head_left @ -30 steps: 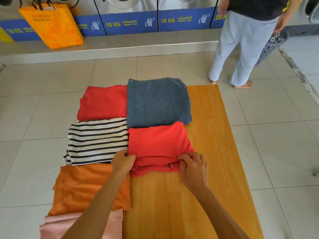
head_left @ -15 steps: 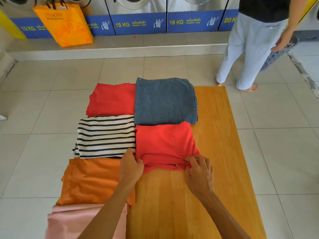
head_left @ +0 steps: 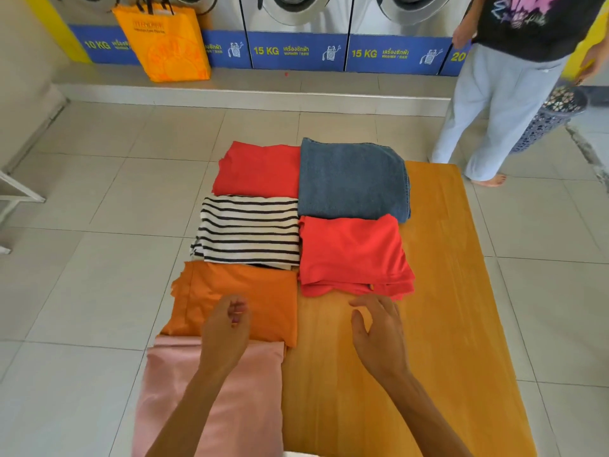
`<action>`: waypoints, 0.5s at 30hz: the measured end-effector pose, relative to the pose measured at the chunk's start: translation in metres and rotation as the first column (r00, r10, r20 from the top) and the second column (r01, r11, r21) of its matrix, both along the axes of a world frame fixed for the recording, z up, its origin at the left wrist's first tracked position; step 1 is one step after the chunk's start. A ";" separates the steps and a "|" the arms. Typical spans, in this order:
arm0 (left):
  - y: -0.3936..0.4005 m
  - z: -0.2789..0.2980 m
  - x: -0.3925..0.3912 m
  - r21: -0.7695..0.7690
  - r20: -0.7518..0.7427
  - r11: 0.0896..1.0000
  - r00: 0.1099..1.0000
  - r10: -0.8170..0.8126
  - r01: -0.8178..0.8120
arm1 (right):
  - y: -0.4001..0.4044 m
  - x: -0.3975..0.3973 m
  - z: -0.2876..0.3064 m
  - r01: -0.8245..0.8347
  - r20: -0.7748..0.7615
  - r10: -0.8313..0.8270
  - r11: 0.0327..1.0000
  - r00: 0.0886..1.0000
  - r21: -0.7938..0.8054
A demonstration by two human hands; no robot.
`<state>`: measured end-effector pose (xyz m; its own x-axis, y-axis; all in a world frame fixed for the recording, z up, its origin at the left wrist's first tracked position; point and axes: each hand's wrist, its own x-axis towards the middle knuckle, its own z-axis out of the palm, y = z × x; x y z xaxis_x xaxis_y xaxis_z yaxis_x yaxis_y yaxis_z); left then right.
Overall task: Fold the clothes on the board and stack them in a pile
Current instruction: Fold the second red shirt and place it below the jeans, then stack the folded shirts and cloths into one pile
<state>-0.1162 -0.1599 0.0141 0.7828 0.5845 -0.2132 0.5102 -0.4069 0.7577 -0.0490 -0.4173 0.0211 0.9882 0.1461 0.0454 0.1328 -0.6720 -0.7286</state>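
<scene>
Now nothing is held: the left hand (head_left: 227, 328), loosely curled, hovers over the orange garment (head_left: 263, 298); the right hand (head_left: 379, 331), spread, is empty; edges should be gripped squarely.

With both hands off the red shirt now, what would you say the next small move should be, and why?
Probably lower the left hand onto the orange garment and pick it up. That hand hovers over it holding nothing, the right hand is open above bare board, and the red shirt lies folded beside the jeans, while the orange one looks loosely laid.
</scene>
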 end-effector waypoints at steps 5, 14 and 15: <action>0.037 0.007 -0.047 0.006 0.049 0.999 0.998 0.034 -0.034 | 0.050 -0.044 0.010 -0.091 0.021 0.090 0.995 0.996 0.037; 0.093 0.019 -0.083 -0.024 0.015 0.999 0.999 -0.035 0.035 | 0.116 -0.090 0.025 -0.117 0.082 0.110 0.989 0.991 0.089; 0.098 0.021 -0.083 -0.028 0.013 0.999 0.999 -0.043 0.043 | 0.121 -0.091 0.027 -0.119 0.099 0.109 0.987 0.989 0.106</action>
<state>-0.1990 -0.0623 0.0353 0.8097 0.5441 -0.2198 0.4836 -0.4066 0.7751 -0.1396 -0.2963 0.0486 0.9562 0.2465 0.1579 0.2740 -0.5636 -0.7793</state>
